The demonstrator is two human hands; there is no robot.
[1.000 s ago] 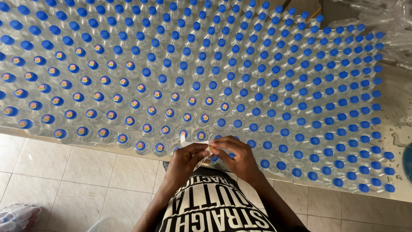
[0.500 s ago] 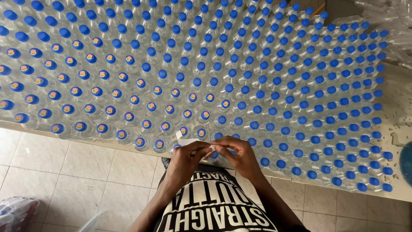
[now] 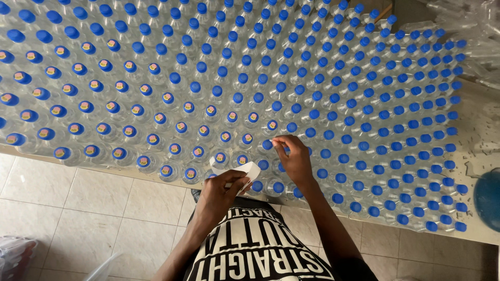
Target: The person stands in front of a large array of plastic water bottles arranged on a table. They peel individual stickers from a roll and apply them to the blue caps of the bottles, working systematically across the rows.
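Stickered caps (image 3: 112, 106): bottles left of your fingers carry small round labels on their blue caps, row after row.

Your left hand (image 3: 221, 195): fingers curled closed around a white sheet of stickers (image 3: 245, 170), thumb on top. The sheet pokes out past the fingertips, over the front row of bottles at the table edge (image 3: 78, 165).

Your right hand (image 3: 294, 158): thumb and forefinger pinched together, tips down at the blue cap (image 3: 267, 144) of a bottle in the second row or so. You cannot tell whether a sticker sits between the fingertips; too small to see. Other fingers loosely bent.

Plain caps (image 3: 396, 104): everything right of your right fingers shows bare blue caps, packed close, touching neighbours.

Far right, beyond the bottles: part of a blue round object (image 3: 489, 198) at the frame edge.

Below your hands: tiled floor (image 3: 78, 208).
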